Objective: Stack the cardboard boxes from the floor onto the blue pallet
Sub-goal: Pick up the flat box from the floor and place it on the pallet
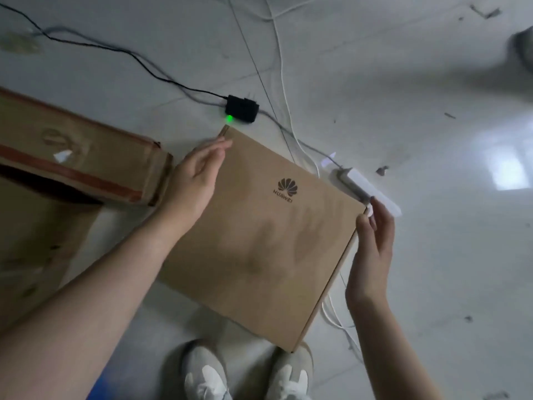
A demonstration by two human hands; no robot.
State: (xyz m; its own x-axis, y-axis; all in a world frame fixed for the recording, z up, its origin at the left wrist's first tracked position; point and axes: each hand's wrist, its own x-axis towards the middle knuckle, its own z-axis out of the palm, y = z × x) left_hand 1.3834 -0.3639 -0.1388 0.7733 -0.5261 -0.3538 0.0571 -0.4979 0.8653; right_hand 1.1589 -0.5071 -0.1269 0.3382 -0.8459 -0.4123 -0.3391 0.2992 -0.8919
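A flat brown cardboard box (259, 241) with a dark printed logo fills the centre of the head view, above my white shoes. My left hand (193, 183) lies against its left edge with straight fingers pointing toward the far corner. My right hand (372, 246) is at its right edge, fingers straight and upright, thumb touching the top near the corner. A larger cardboard box (75, 157) with red tape lies on the floor at the left. The blue pallet is not in view, apart from a blue patch (99, 388) at the bottom edge.
A black adapter (240, 108) with a green light sits on the floor beyond the box, with black and white cables running across the grey floor. A white power strip (366, 186) lies just right of the box's far corner. More cardboard (34, 246) lies at the lower left.
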